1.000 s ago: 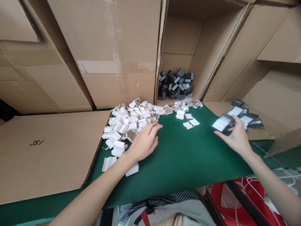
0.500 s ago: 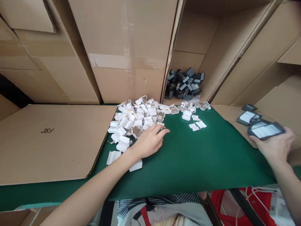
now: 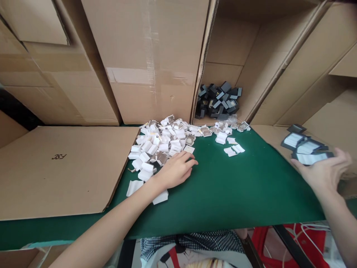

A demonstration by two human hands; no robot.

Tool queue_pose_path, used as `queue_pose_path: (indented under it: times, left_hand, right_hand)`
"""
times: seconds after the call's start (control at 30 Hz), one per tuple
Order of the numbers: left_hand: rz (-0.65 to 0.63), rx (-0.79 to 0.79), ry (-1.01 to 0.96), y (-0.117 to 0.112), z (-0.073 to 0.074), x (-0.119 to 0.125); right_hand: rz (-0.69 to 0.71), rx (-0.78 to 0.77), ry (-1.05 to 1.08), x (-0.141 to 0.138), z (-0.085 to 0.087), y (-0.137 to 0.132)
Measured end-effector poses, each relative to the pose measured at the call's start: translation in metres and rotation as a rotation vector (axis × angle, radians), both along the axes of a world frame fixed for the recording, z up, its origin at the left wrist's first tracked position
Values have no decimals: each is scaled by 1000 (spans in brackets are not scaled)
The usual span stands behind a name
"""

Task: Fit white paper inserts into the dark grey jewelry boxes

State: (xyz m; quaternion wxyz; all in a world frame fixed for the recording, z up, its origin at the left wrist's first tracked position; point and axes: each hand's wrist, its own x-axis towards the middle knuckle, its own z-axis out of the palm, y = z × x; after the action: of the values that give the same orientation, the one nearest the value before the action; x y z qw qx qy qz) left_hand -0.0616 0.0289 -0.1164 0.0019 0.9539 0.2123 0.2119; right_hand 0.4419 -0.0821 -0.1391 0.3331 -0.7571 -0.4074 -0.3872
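Note:
My left hand rests at the right edge of a heap of small white folded card pieces, fingers loosely bent and apart. Nothing shows in its grasp; a flat white piece lies just beyond the fingertips. On the right, my right hand is beside a black box with a white insert. Its thumb is along the box's near edge and its fingers are spread off the far right end. Behind that box lie similar black boxes with white inserts, on cardboard.
Dark small boxes are piled inside an open carton at the back. Loose white pieces lie on the green tabletop. A cardboard flap covers the left side. Large cartons stand behind.
My right hand has set the black box down against the others and its fingers have spread away from it. My left hand has shifted very slightly down and left.

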Motion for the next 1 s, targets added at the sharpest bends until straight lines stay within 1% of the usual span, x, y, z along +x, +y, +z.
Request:
queue_pose_path:
  times: [0.07,0.13,0.23,0.3,0.37,0.43,0.53,0.6,0.63,0.67,0.73,0.77,0.8,0.83,0.87,0.9,0.97,1.0]
  left_hand:
    - [-10,-7,6,1,0,0]
    - [-16,-24,17,2,-1,0]
    - [-21,-47,41,3,-3,0]
    - [-22,-51,53,4,-4,0]
    - [-18,-50,62,4,-4,0]
    - [-18,-48,66,5,-5,0]
    - [-27,-49,58,5,-4,-1]
    - [-30,-54,52,4,-3,-1]
    - [-30,-57,53,3,-3,-1]
    - [-29,-60,54,3,-3,-1]
    - [-26,-60,55,2,-4,-1]
    - [-25,-55,49,2,-4,-1]
    - [-25,-49,44,2,-5,0]
    - [-24,-43,38,1,-6,0]
    - [-24,-36,33,1,-6,1]
    - [-25,-31,32,0,-7,1]
    - [-29,-24,34,-1,-7,2]
    - [-32,-22,36,-2,-8,3]
  right_hand:
    - [66,-35,-20,-11,0,1]
    - [126,-104,-18,-21,-2,4]
    - [143,-161,-10,-25,-7,9]
    - [129,-162,-9,-17,-9,11]
    - [119,-173,-30,-1,-10,11]
    - [126,-225,-82,19,-9,11]
    - [157,-345,-190,46,-10,13]
    - [148,-389,-231,52,-10,15]
    - [129,-388,-241,51,-9,17]
    - [106,-367,-243,45,-7,18]
    - [75,-302,-250,25,2,23]
    - [95,-263,-241,10,8,26]
    - [155,-266,-228,-6,16,31]
    - [240,-278,-204,-24,25,38]
    - [353,-307,-167,-43,33,47]
    - [477,-304,-102,-62,41,58]
    - [690,-304,69,-101,55,89]
    - [810,-328,182,-120,59,108]
